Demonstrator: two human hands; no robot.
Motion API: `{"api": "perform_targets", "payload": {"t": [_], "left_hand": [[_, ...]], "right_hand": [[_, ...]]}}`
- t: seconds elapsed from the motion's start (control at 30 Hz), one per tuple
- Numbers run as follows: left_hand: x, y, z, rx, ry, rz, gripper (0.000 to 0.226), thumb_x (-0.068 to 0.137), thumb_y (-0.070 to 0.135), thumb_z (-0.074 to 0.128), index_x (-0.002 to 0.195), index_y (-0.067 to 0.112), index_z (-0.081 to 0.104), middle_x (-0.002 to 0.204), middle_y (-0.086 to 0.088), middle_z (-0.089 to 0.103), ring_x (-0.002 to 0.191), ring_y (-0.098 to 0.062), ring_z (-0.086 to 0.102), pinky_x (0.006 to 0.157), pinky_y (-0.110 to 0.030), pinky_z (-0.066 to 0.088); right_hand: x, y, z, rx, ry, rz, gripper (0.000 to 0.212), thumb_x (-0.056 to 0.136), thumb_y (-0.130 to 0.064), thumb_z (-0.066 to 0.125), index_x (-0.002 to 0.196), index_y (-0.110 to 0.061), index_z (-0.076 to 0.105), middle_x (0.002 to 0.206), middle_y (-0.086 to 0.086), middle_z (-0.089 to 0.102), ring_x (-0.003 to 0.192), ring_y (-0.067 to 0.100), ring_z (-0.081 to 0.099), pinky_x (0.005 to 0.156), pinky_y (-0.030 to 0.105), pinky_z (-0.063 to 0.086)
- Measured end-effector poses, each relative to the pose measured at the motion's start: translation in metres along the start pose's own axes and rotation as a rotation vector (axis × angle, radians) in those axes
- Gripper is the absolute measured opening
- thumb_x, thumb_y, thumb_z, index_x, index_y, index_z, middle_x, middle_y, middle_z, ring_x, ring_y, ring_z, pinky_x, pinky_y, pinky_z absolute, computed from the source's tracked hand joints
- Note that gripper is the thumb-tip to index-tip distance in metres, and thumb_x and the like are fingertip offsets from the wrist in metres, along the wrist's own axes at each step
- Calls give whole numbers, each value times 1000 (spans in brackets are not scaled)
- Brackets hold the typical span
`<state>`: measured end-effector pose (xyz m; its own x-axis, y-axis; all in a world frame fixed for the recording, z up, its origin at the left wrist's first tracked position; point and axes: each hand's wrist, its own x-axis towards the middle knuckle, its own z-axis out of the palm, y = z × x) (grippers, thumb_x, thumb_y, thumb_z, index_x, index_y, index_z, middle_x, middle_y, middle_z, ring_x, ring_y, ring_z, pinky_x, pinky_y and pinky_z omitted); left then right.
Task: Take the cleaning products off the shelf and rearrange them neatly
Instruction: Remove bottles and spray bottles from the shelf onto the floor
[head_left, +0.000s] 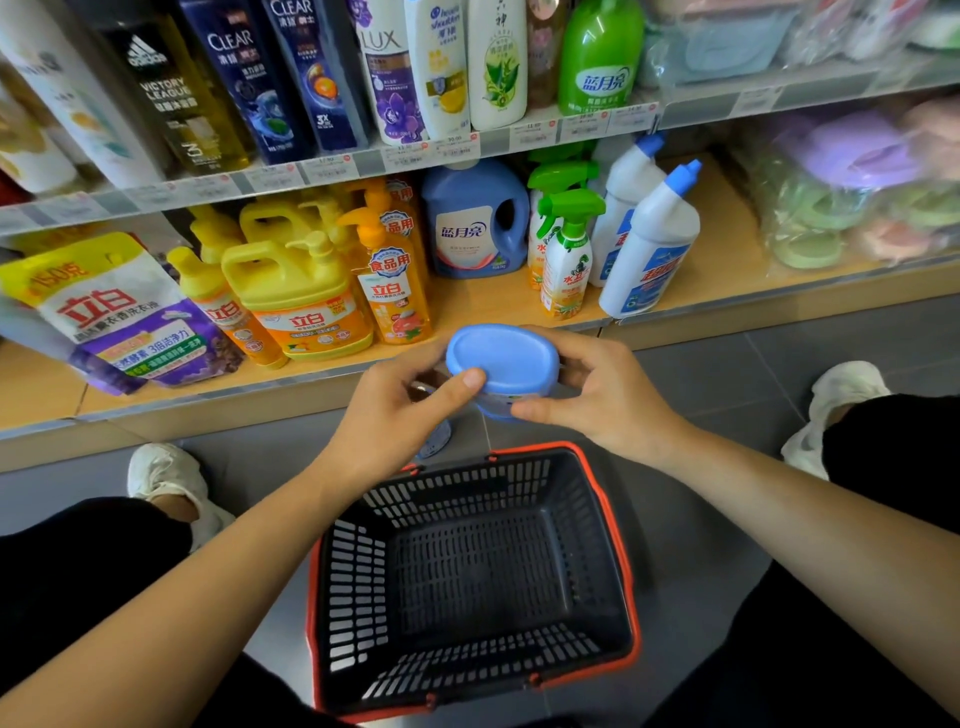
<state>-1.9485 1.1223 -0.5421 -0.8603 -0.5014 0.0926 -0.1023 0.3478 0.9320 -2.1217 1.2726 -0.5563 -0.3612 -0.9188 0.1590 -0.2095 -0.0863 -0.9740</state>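
You hold the small round tub with a pale blue plastic lid (501, 358) in the air between both hands, in front of the bottom shelf's edge and above the far end of the basket. Your left hand (395, 410) has its thumb on the lid's near edge. Your right hand (597, 400) wraps the other side, so each grip is closed on the tub. Below your left hand a small pale object (434, 441) sits on the floor, possibly a can; it is mostly hidden.

The black slotted plastic basket with an orange-red rim (353, 582) stands on the grey floor between your knees.

On the wooden bottom shelf (727, 244) stand white angled-neck bottles with blue caps (649, 244), a green-trigger spray bottle (566, 260) just beside them, a blue handled detergent jug (475, 223) and a yellow handled jug (296, 291).
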Motion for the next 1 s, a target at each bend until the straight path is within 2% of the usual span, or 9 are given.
{"api": "perform_targets", "payload": {"t": [0.07,0.13,0.2,0.3,0.4,0.57,0.7,0.83,1.0], "left_hand": [[2,3,-6,168,53,102,56,91,47,65,141,22,59,122,5,69,107,-9,64,91,-37,54],[1,6,-9,315,20,270,50,95,35,66,143,20,57,140,6,60,127,-10,55,105,-38,47],[-4,9,-6,397,-80,376,42,99,23,62,140,17,60,152,0,50,137,-15,47,114,-37,37],[-11,9,0,435,-185,448,39,101,13,56,140,14,59,159,-4,42,143,-26,39,118,-37,31],[-12,9,-2,423,-205,438,38,102,10,57,139,16,61,155,0,47,147,-24,36,119,-39,33],[-11,7,-5,434,-28,494,27,92,11,72,119,7,74,131,-5,67,135,-26,55,108,-46,48],[-7,1,-8,431,142,522,27,83,15,83,107,5,78,121,-9,72,118,-24,67,100,-41,53],[-4,-3,-8,260,168,329,30,85,23,79,114,13,74,128,-2,68,118,-7,65,92,-25,56],[-2,-7,-4,0,104,91,35,90,30,74,124,34,66,118,15,72,98,-11,71,83,-33,60]], "right_hand": [[1,-1,0,-3,-9,16,56,78,-12,85,126,-31,62,123,-10,71,116,12,66,97,27,54],[2,0,1,-1,-25,37,55,79,-12,84,127,-30,62,122,-7,72,116,13,67,98,31,54],[1,2,3,11,-63,51,56,80,-10,84,129,-27,62,123,-5,72,117,13,66,98,30,54],[0,3,5,15,-122,60,49,81,-12,83,124,-26,65,119,-5,73,114,12,68,95,28,54],[0,4,6,7,-139,82,41,81,-13,83,118,-24,68,112,-5,75,109,13,70,92,29,56],[3,2,3,26,-150,100,47,83,-14,82,124,-29,65,116,-4,74,110,15,70,93,36,58],[5,3,0,24,-144,119,47,82,-17,82,125,-26,65,118,-3,73,111,17,69,94,44,57],[6,2,-2,93,-104,124,47,80,-26,79,125,-27,64,122,-3,72,114,18,68,97,44,56],[6,5,-3,127,-64,124,41,83,-20,79,121,-25,66,119,-1,74,113,19,68,97,41,56]]}}
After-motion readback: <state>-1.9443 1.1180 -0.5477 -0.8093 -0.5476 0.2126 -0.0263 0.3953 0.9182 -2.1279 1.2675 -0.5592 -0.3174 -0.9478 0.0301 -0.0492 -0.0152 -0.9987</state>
